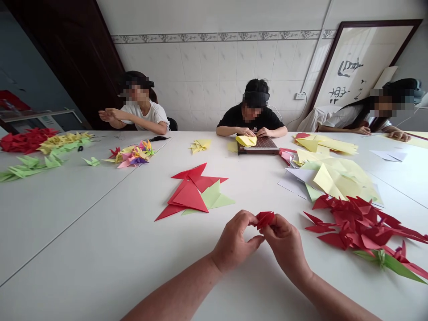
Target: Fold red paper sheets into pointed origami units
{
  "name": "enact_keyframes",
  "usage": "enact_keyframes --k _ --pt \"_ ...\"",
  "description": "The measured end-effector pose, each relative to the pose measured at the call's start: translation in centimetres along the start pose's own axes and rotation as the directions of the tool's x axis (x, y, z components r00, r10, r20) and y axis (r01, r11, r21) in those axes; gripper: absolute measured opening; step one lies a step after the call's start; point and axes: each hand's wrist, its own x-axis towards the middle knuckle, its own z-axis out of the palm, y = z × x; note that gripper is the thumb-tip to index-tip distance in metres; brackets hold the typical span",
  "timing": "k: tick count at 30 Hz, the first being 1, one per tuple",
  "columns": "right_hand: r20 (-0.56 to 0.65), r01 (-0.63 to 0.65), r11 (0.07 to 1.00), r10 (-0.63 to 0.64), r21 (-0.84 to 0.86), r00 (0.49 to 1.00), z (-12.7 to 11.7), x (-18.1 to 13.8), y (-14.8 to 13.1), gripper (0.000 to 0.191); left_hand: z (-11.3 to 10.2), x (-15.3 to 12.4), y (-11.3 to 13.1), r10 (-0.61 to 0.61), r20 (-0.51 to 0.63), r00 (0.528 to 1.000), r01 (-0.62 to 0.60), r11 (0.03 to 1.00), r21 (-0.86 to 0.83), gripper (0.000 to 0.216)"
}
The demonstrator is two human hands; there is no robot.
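Note:
In front of me a small piece of folded red paper [265, 219] is held up between both hands, just above the white table. My right hand [284, 240] pinches its right side between thumb and fingers. At its left edge are the curled fingers of my left hand [234, 240], with the thumb apart below. Part of the paper is hidden by my fingers. Beyond my hands lie several folded red paper pieces [189, 196], overlapping light green folded paper [214, 196]. To the right is a heap of red origami cranes [357, 223], with a green one [384, 258] at its near side.
Yellow and white paper sheets [347, 174] spread at the right. Across the table, a person in black [250, 118] handles yellow paper on a paper trimmer [264, 145]. Two other people sit at left and right. Multicoloured cranes [133, 156] and red, yellow, green piles [30, 140] lie left.

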Motion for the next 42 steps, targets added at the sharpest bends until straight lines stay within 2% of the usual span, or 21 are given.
enact_keyframes --k 5,10,14,18,21,26,30,34,38,42 --pt "0.06 0.137 0.988 -0.133 -0.065 0.989 -0.1 -0.3 0.0 0.013 -0.3 0.3 0.1 -0.16 0.009 0.987 0.159 0.975 -0.155 0.013" --pt "0.132 0.325 0.934 -0.307 -0.147 0.943 -0.4 -0.1 0.1 0.015 -0.3 0.4 -0.3 -0.274 0.037 0.961 0.272 0.915 -0.299 0.007" --pt "0.186 0.381 0.901 -0.346 -0.206 0.92 -0.7 0.2 0.2 0.017 -0.3 0.5 -0.3 -0.366 0.094 0.926 0.376 0.866 -0.33 0.006" --pt "0.13 0.22 0.956 -0.197 -0.196 0.972 -0.8 0.5 0.2 0.003 -0.6 0.6 0.0 -0.404 0.157 0.901 0.431 0.805 -0.408 0.012" --pt "0.197 0.099 0.985 -0.07 -0.14 0.978 -0.7 0.6 0.2 0.008 -0.8 0.8 0.2 -0.455 0.18 0.872 0.487 0.763 -0.425 0.016" --pt "0.253 -0.074 0.997 0.065 0.025 0.965 -0.5 0.8 0.1 0.023 -0.6 0.9 0.2 -0.547 0.193 0.815 0.575 0.715 -0.397 0.023" --pt "0.31 -0.138 0.983 0.093 0.125 0.946 -0.7 1.2 -0.1 0.024 -0.6 0.8 0.4 -0.537 0.213 0.816 0.574 0.709 -0.41 0.025" --pt "0.318 -0.188 0.98 0.16 0.061 0.935 -0.9 1.4 0.0 0.024 -0.7 0.6 0.4 -0.515 0.216 0.829 0.557 0.733 -0.389 0.026" --pt "0.364 -0.225 0.974 0.205 0.012 0.909 -0.8 1.3 -0.2 0.023 -0.7 0.7 0.2 -0.53 0.162 0.832 0.549 0.749 -0.37 0.022" --pt "0.47 -0.27 0.956 0.186 0.118 0.863 -0.6 1.1 -0.4 0.027 -0.5 0.8 0.0 -0.534 0.14 0.834 0.546 0.764 -0.343 0.018"
